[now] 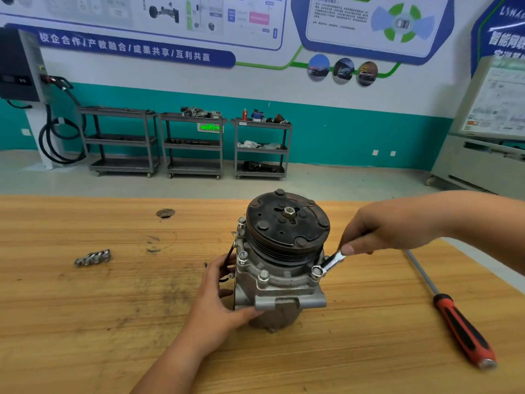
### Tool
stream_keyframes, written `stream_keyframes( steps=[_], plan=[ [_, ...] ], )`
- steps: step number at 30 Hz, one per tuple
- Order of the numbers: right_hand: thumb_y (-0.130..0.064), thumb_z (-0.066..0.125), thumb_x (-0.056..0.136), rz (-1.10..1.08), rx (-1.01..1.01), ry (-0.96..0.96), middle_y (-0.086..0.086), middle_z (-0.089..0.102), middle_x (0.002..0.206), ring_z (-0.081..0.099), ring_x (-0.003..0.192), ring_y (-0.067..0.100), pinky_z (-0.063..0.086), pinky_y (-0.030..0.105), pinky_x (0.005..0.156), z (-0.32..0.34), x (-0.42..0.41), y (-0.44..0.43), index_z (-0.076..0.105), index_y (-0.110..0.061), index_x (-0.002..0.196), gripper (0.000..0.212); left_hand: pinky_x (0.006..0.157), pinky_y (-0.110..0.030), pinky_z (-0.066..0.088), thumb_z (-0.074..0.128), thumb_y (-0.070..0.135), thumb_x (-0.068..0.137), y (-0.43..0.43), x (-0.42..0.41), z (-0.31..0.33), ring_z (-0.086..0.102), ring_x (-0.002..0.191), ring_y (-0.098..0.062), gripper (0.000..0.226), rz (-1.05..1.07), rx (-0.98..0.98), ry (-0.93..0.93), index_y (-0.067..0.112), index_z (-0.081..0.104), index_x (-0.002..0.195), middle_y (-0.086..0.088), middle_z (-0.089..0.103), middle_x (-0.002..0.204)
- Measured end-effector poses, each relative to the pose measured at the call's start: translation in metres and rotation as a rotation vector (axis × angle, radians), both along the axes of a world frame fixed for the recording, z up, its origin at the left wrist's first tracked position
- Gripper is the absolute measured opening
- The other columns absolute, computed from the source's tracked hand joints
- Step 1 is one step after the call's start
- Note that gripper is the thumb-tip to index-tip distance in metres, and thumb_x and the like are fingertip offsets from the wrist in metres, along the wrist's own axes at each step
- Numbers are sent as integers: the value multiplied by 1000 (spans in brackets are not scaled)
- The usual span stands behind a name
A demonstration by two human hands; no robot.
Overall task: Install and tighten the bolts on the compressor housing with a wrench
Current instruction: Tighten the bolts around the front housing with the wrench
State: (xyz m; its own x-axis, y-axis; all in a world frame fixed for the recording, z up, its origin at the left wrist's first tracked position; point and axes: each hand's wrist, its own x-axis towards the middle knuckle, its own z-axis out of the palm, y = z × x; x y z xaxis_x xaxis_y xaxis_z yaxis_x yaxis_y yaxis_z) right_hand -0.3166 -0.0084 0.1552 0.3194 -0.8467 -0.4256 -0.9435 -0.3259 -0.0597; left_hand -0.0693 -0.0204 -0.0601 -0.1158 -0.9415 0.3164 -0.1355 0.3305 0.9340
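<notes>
— Our right hand [377,237] grips the wrench [331,262], ring end on the front-right bolt [316,271]. Our left hand [224,302] clasps the compressor [281,282], upright on the table [85,322].
— If we pull crooked (it only stands loose), the ring may slip and round the head.

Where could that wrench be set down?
Left front of the wooden workbench, nearer than the loose silver bolts, and between the grey metal compressor and the orange screwdriver. Crowded around the compressor: left hand grips it, right hand holds the silver wrench.
</notes>
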Motion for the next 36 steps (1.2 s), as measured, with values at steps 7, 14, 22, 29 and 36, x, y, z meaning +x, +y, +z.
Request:
stream_keyframes(
  steps=[7, 14, 22, 29, 36],
  plan=[
    [-41, 49, 85, -375, 627, -764, 0, 58, 59, 63, 50, 16, 54, 24, 48, -38, -10, 45, 64, -20, 71, 30, 80, -16, 48, 91, 51, 42, 2, 0, 2, 57, 109, -10, 94, 15, 2, -7, 63, 35, 116, 21, 48, 128],
    [-27, 53, 78, -827, 573, -1716, 11, 59, 50, 62, 39, 24, 43, 21, 29, -78, 58, 90, 66, -10, 54, 33, 80, -23, 52, 83, 72, 29, -2, 0, -2, 60, 107, -12, 93, 26, -22, -4, 76, 34, 108, 24, 50, 126],
    [-13, 49, 88, -952, 493, -2411, 21, 71, 76, 70, 59, 28, 54, 31, 41, -104, 136, 79, 59, 1, 87, 18, 81, 0, 37, 72, 62, 46, -2, -4, -3, 53, 108, 3, 75, 95, -37, -13, 53, 37, 112, 11, 56, 118],
    [-7, 69, 60, -939, 458, -2333, 25, 69, 69, 67, 51, 33, 51, 36, 37, -108, 117, 111, 74, 1, 73, 16, 79, -13, 49, 79, 55, 38, -2, -6, -4, 62, 104, -6, 83, 65, -42, 13, 57, 43, 112, 17, 57, 117],
    [-34, 64, 79, -430, 16, -1362, -4, 60, 62, 52, 59, 6, 38, 12, 57, -108, 28, 126, 76, -31, 95, 20, 90, -23, 50, 84, 57, 37, -2, -1, -3, 55, 115, -8, 92, 26, -37, -22, 63, 37, 116, 19, 50, 126]
  ],
)
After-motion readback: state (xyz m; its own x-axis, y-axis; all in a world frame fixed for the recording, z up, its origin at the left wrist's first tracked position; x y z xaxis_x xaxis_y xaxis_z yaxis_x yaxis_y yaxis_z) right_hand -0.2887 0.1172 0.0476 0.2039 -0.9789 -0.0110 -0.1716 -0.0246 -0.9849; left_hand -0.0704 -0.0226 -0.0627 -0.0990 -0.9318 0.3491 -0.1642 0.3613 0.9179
